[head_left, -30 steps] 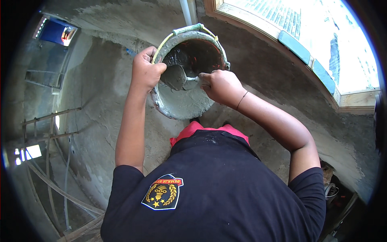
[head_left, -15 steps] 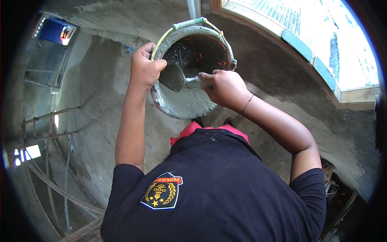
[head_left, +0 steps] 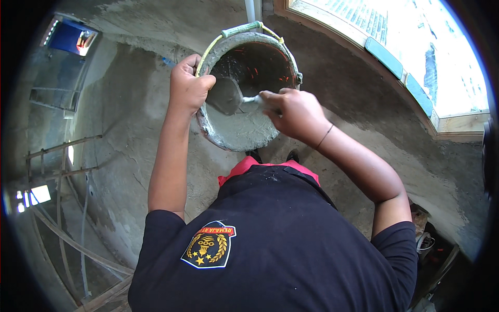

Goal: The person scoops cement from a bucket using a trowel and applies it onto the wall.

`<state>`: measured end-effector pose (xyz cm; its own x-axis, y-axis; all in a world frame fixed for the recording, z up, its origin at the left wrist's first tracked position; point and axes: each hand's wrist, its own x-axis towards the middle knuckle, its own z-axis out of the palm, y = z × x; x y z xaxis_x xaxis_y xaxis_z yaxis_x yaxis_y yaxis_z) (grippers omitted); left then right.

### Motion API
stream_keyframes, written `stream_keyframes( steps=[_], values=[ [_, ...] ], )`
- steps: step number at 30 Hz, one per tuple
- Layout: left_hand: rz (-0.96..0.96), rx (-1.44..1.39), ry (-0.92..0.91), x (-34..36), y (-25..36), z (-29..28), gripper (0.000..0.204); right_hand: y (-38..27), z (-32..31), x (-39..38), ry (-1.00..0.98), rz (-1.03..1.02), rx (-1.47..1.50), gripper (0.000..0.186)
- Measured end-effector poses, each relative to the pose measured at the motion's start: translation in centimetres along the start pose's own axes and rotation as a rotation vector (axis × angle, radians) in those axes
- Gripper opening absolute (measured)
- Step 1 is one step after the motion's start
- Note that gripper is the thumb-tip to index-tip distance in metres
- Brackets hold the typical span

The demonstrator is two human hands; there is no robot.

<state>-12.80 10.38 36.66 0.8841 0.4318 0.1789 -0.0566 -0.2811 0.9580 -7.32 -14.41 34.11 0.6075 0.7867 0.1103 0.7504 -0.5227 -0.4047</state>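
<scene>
My left hand (head_left: 190, 86) is closed on the left rim of a cement-smeared bucket (head_left: 210, 136), holding it tilted with its mouth toward me. Wet grey mortar (head_left: 247, 130) lies along the bucket's lower side. In my right hand (head_left: 296, 114) is the handle of a trowel (head_left: 225, 96), fingers wrapped round it. The trowel's blade is inside the bucket mouth, just above the mortar and close to my left thumb. A yellow cord handle with a green grip (head_left: 242, 29) arches over the bucket's far rim.
A wooden window frame (head_left: 353, 39) with two dark flat pieces on its sill runs along the upper right. Wooden scaffolding poles (head_left: 78, 244) stand at the lower left. A white pail (head_left: 425, 242) sits at the lower right. Rough plastered walls (head_left: 135, 99) surround me.
The trowel blade has turned and risen slightly inside the bucket, and my right hand has shifted a little right. The bucket has moved up slightly; my left hand keeps its hold.
</scene>
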Motion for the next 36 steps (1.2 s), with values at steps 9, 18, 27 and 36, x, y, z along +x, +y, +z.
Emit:
stream_keyframes(
  steps=[9,18,27,36],
  values=[
    [-0.015,-0.02,0.046,0.1,-0.2,0.2,0.021,3.2,2.1,-0.8,-0.221,0.042,-0.221,0.03],
    [-0.018,0.016,-0.005,0.3,0.7,0.5,0.021,3.2,-0.5,2.0,0.012,0.143,0.012,0.03],
    [0.001,-0.004,0.034,0.5,0.2,0.2,0.021,2.0,3.8,1.0,-0.093,0.093,0.124,0.034],
    [-0.002,0.025,0.003,0.4,0.0,0.1,0.02,3.0,2.4,0.5,-0.116,0.12,0.102,0.034]
  ],
)
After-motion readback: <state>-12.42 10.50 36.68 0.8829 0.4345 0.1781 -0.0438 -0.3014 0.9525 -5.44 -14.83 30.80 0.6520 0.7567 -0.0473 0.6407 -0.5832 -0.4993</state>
